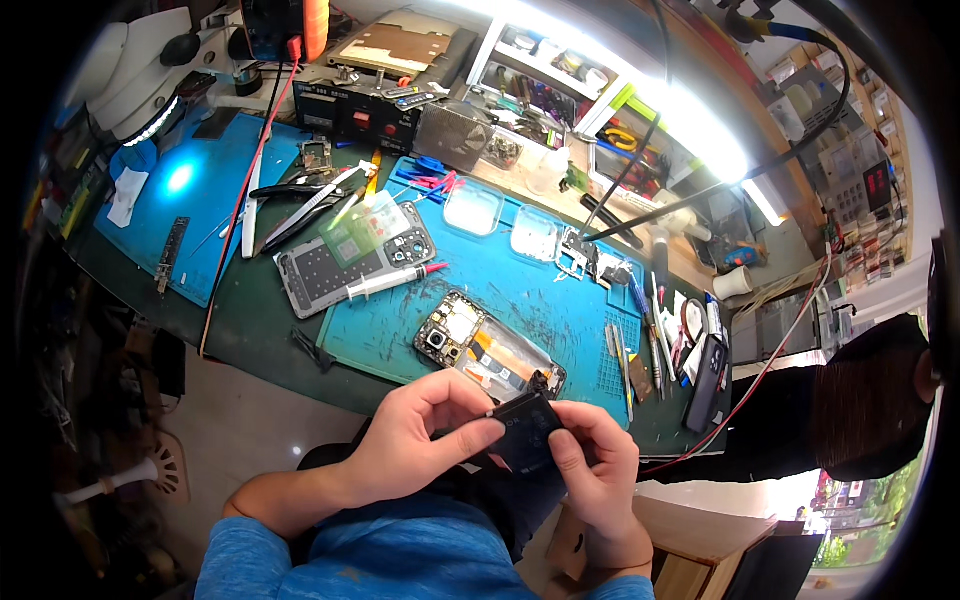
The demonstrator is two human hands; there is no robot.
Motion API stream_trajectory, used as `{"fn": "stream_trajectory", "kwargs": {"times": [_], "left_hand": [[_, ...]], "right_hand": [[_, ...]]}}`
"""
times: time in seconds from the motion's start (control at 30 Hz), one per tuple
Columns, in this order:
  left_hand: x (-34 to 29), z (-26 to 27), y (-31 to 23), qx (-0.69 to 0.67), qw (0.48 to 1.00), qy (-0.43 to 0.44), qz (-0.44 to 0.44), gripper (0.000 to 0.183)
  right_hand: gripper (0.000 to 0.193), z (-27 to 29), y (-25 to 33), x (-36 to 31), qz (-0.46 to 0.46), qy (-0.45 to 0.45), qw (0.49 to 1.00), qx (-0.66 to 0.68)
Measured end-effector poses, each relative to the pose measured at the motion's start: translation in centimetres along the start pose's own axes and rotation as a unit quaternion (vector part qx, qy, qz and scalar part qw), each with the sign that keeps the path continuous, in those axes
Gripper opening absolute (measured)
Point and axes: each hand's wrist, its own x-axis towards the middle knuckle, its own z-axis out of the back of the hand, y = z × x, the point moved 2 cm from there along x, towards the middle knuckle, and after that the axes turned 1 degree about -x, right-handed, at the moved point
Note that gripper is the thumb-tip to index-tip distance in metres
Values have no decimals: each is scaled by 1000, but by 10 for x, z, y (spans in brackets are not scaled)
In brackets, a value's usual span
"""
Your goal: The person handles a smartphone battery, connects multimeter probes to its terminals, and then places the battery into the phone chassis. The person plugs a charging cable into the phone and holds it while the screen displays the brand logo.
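Between my two hands is a flat black phone battery point(526, 432), tilted and held above the near edge of the bench. My left hand point(425, 435) pinches its left edge between thumb and forefinger. On the right side, my right hand point(600, 465) grips it with the thumb across the dark face. Just beyond lies an opened phone point(487, 350), its circuit board and camera showing at the left end and an orange flex cable in the middle. The phone's near right end is partly hidden behind the battery and fingers.
A blue mat point(385, 345) covers much of the bench. Left of the opened phone lies a grey phone frame point(310, 275) with a syringe point(385, 283) on it. Clear plastic boxes point(473, 208) stand behind. Tweezers and tools lie at right, near a dark phone point(706, 385). A microscope point(135, 85) stands far left.
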Motion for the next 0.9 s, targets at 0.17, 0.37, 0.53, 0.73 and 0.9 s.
{"fn": "stream_trajectory", "kwargs": {"times": [0.17,0.37,0.53,0.73,0.9], "left_hand": [[-2,1,-8,108,991,57,56,54],[-18,7,1,205,976,65,30,59],[-22,17,-7,381,899,178,-124,71],[-21,15,-8,499,799,127,-310,25],[-17,19,-12,541,744,129,-369,24]], "right_hand": [[26,4,-7,3,-48,46,997,-35],[30,-3,-22,-3,-132,81,983,94],[32,3,-35,-9,-233,159,932,228],[38,-2,-37,-17,-299,234,887,264],[62,10,-14,-4,-10,302,952,48]]}}
